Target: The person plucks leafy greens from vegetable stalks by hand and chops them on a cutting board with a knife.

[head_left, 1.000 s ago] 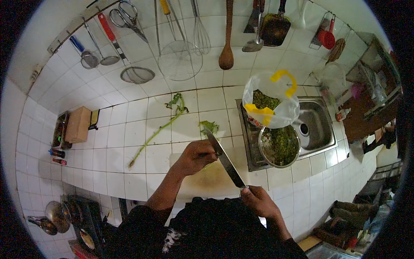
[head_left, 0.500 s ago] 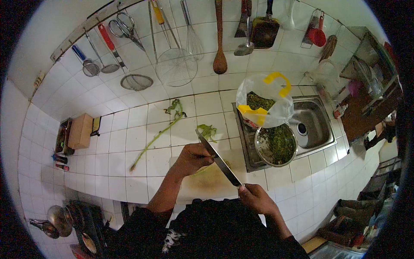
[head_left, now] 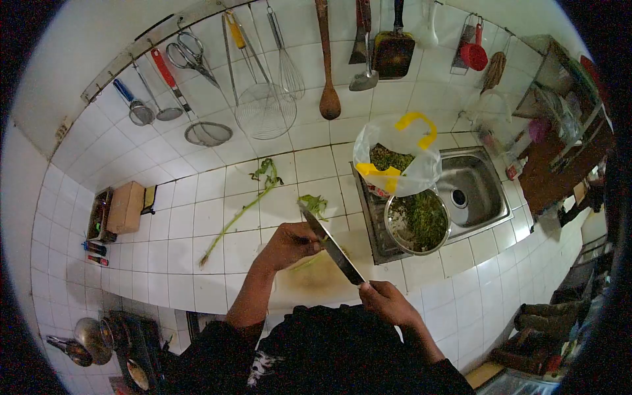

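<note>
A knife (head_left: 334,249) is held at its handle by my right hand (head_left: 390,301), with its dark blade slanting up to the left. My left hand (head_left: 293,245) is closed beside the blade, its fingers pinched on a green leafy stalk. The stalk's leaves (head_left: 315,205) show past the knife tip, and a pale green piece shows below the fingers; the fingers and blade hide its middle. Under my hands lies a stained cutting board (head_left: 309,283). Left of them, a long stalk with wilted leaves (head_left: 238,214) rests on the white tiles.
A metal bowl of chopped greens (head_left: 419,222) stands at the sink's (head_left: 471,172) left side. Behind it is a plastic bag (head_left: 403,155) with yellow handles, also holding greens. A cardboard box (head_left: 124,207) stands far left. Utensils, including a wooden spoon (head_left: 330,102), hang along the wall.
The view has shifted slightly. The knife and both hands keep nearly the same pose, with the blade still close to my left fingers.
</note>
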`<state>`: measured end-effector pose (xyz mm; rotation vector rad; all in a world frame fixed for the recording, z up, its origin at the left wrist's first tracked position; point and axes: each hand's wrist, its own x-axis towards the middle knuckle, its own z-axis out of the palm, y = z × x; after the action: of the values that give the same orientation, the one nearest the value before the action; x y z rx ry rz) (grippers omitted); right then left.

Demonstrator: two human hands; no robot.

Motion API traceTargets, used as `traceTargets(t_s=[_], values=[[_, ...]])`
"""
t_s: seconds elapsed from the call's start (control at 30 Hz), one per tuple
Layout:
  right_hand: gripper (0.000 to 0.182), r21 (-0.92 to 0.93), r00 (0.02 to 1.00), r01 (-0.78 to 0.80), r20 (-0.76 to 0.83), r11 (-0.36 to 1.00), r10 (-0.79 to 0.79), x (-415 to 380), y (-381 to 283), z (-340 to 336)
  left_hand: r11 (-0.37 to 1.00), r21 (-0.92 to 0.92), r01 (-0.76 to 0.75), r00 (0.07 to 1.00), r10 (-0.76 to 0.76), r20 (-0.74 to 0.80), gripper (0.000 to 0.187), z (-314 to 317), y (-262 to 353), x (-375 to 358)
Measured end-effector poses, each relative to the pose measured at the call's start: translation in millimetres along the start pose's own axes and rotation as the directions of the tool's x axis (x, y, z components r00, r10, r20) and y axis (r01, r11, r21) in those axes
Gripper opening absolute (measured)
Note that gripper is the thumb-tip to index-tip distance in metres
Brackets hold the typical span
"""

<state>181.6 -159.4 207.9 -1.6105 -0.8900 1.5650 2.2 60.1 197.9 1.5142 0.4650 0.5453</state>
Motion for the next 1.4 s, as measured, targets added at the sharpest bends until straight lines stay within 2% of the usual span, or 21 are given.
traceTargets(t_s=[0.07, 0.2, 0.37, 0.43, 0.5, 0.57, 0.67, 0.83, 0.9, 1.0, 1.03, 1.1, 1.13, 1.2, 1.23, 1.3, 1.33, 1.4], values=[[0.049, 0.004, 1.000, -0.010, 0.012, 1.000, 0.010, -1.1, 1.3, -4.0, 0.997, 0.073, 0.032, 0.998, -0.036, 0.050, 0.013, 8.1, 21.9, -3.0], [0.049, 0.033, 1.000, -0.008, 0.015, 0.999, 0.008, -6.9, -0.5, -6.5, 0.998, 0.063, -0.002, 1.000, 0.000, 0.028, 0.013, 6.7, 14.1, -2.2], [0.049, 0.070, 0.999, -0.003, 0.034, 0.998, 0.001, -1.6, 9.1, -5.2, 0.986, -0.141, 0.089, 0.995, -0.083, 0.046, 0.017, 3.5, 5.2, -1.3], [0.049, 0.103, 0.999, 0.016, 0.039, 0.995, -0.020, -1.4, 10.7, -3.2, 0.989, -0.128, 0.076, 0.997, -0.072, 0.037, 0.017, 1.5, 1.2, 0.1], [0.048, 0.037, 0.998, 0.053, 0.013, 0.998, -0.054, -2.9, 2.7, -0.2, 0.991, -0.114, 0.064, 0.998, -0.061, 0.029, 0.017, 3.2, 0.9, 0.0], [0.047, -0.002, 0.999, 0.032, 0.022, 0.999, -0.032, -10.3, -5.2, 0.0, 0.972, -0.220, 0.084, 0.996, -0.090, -0.014, 0.016, 5.6, 3.7, -0.6], [0.047, -0.044, 0.999, 0.016, 0.032, 0.999, -0.014, -9.9, -7.4, 2.2, 0.943, -0.304, 0.134, 0.991, -0.134, 0.020, 0.013, 4.7, -9.7, -3.0], [0.047, -0.059, 0.998, 0.061, 0.017, 0.996, -0.060, -11.6, -6.8, 4.8, 0.967, -0.247, 0.066, 0.993, -0.087, -0.076, 0.016, 9.1, -16.3, -0.3], [0.050, -0.031, 0.998, 0.055, 0.028, 0.998, -0.054, -6.4, 0.4, 4.1, 0.973, -0.171, 0.154, 0.985, -0.165, -0.055, 0.017, 9.8, -11.9, 1.1], [0.046, -0.017, 0.999, 0.043, -0.017, 0.999, -0.043, -14.6, -16.5, 8.2, 0.989, -0.067, 0.133, 0.989, -0.136, -0.051, 0.018, 14.5, -9.5, 2.5], [0.046, -0.015, 0.999, 0.041, -0.020, 0.999, -0.041, -16.3, -14.8, 8.5, 0.989, -0.068, 0.135, 0.989, -0.138, -0.047, 0.018, 15.6, -11.1, 1.9], [0.046, -0.002, 0.999, 0.044, 0.011, 0.999, -0.044, -14.1, -13.0, 7.9, 0.971, -0.240, -0.004, 1.000, -0.003, -0.029, 0.015, 13.3, -9.4, 5.2], [0.046, -0.004, 0.999, 0.050, 0.012, 0.999, -0.050, -11.3, -7.7, 7.5, 0.972, -0.236, -0.010, 1.000, 0.002, -0.031, 0.015, 12.7, -5.5, 6.1], [0.046, 0.049, 0.999, 0.041, 0.013, 0.998, -0.042, -7.7, 5.0, 7.7, 0.987, -0.082, 0.136, 0.990, -0.138, -0.027, 0.016, 14.2, 1.8, 4.7], [0.046, 0.050, 0.999, 0.040, 0.013, 0.998, -0.041, -7.5, 5.3, 6.8, 0.987, -0.083, 0.136, 0.990, -0.139, -0.026, 0.016, 13.6, 0.6, 3.8], [0.051, 0.010, 0.999, 0.046, 0.015, 0.999, -0.047, -10.1, 2.6, 5.6, 0.992, 0.040, 0.118, 0.993, -0.117, -0.033, 0.014, 13.1, -5.9, 0.1], [0.051, 0.015, 0.999, 0.045, 0.012, 0.999, -0.045, -8.6, 7.1, 6.2, 0.992, 0.040, 0.121, 0.992, -0.120, -0.028, 0.014, 13.4, -10.0, -2.0], [0.052, 0.042, 0.999, 0.029, 0.041, 0.999, -0.030, -1.1, 16.4, 7.7, 0.981, -0.100, 0.166, 0.983, -0.172, -0.060, 0.013, 13.4, -14.7, -5.9]])
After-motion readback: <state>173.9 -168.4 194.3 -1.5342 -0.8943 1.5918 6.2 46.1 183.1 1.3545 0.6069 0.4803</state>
